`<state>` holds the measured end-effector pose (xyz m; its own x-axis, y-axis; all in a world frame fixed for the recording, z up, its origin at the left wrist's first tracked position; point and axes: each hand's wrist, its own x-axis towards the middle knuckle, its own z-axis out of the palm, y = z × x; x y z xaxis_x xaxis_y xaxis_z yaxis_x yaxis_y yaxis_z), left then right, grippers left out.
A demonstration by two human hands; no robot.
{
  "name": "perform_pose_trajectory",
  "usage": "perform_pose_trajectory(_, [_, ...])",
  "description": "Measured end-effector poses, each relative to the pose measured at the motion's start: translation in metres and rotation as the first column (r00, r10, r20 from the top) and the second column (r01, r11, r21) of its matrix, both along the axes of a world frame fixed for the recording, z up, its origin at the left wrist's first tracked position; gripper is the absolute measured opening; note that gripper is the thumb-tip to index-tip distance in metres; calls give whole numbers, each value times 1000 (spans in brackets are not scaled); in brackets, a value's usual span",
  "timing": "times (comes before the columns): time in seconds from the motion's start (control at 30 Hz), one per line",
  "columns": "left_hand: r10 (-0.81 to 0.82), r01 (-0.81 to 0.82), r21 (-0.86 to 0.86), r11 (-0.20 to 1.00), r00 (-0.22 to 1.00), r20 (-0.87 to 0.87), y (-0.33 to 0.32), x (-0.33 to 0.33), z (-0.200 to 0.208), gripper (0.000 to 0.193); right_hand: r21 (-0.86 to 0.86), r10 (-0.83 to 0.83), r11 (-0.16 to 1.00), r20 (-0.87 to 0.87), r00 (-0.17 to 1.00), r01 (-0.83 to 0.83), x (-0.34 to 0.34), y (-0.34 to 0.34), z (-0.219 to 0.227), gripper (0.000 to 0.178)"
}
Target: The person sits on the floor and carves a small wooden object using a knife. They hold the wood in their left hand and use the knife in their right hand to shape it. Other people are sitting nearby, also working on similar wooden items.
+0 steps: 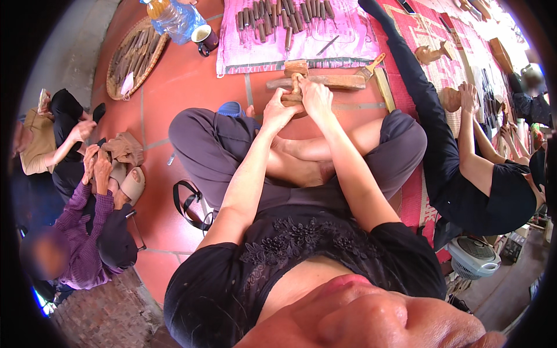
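Note:
A carved wooden piece (296,68) with a blocky top, a narrow neck and a wider base is held over the floor in front of my crossed legs. My left hand (279,110) is closed around its lower part, thumb near the base. From the other side my right hand (317,100) grips it close to the neck, its fingers partly hidden behind the wrist. Just beyond lies a long wooden bar (342,82), partly covered by the piece. A flat paintbrush (371,66) with an orange handle rests at the bar's right end.
Several wooden-handled chisels (288,37) lie on a pink sheet (348,49) ahead. A woven tray (110,87) of tools and a dark mug (205,38) stand at the left. Co-workers sit on both sides; one dark-trousered leg (415,78) stretches along the red mat.

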<state>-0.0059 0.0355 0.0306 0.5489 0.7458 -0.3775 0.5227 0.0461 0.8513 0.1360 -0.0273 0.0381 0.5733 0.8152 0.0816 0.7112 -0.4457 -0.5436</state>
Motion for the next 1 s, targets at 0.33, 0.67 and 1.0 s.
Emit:
perform_pose_trajectory(0.33, [2,-2,-3,1000,1000,26,3,-2,-2,68,13,26,1000,-40,999,-26,-16,-16,6,28])
perform_pose_trajectory(0.67, [4,-4,-16,1000,1000,2,1,-3,9,68,0,57,998,-19,998,-57,-19,-26,10,25])
perform_pose_trajectory(1.0, [6,-7,8,1000,1000,27,3,-2,-11,70,29,47,999,-37,998,-46,-14,-18,11,26])
